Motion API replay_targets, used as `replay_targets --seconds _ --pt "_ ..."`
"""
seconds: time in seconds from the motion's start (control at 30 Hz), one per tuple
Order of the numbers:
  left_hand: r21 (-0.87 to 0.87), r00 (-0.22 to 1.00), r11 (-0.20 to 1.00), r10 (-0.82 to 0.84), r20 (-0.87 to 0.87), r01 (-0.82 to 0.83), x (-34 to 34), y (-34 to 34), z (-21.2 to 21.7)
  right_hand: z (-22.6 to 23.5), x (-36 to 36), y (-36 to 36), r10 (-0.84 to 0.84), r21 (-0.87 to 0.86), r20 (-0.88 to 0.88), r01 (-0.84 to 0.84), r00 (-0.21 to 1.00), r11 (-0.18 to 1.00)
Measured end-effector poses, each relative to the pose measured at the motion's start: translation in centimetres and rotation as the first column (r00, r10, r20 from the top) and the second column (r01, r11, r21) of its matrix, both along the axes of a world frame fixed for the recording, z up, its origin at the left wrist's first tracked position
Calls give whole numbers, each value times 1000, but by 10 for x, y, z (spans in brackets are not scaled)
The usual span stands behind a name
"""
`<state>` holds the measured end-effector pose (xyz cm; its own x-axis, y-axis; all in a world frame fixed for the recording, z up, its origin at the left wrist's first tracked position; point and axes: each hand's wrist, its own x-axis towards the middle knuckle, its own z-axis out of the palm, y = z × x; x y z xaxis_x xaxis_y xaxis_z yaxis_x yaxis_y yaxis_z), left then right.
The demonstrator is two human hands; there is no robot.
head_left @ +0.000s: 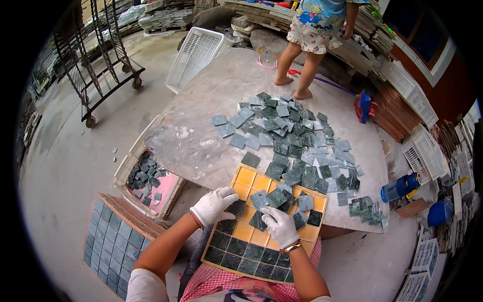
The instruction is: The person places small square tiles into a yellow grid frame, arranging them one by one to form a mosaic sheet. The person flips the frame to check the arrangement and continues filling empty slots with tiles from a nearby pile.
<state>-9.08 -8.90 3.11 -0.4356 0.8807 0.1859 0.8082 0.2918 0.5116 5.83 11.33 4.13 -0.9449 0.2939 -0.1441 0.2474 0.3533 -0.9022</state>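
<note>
A pale concrete floor; a broad, dusty grey table.
At its near edge, a yellow gridded tray carries dark-green square stone tiles; the white-gloved left hand and right hand, half curled, touch them, whether gripping one cannot tell.

Smooth stone-like tiles, matt plastic-looking tray, cloth gloves, shiny metallic bracelet, dull, stained tabletop

Yellow tray, partly hidden beneath tiles
</note>
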Motion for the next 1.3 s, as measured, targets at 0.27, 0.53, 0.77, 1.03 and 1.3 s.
replay_targets --seconds 0.27,0.53,0.77,1.03,1.3 --pt "-8 999 999 -37 -22 36 -4 -2 -5 -14 15 -17 120 200 -129 -93 984 975" --pt "-138 991 990 -43 -129 25 -4 -9 -4 7 8 -13 -50 31 -28 51 998 998" --pt "10 977 989 149 -152 -150 33 20 -12 27 -45 29 -332 -17 -108 332 937 943" --pt "33 945 967 254 -205 -253 38 13 -29 18 -47 -17 75 897 89 -113 993 428" --pt "182 867 851 498 18 -492 50 -45 -21 12 -50 9 177 727 -190 17 966 686"
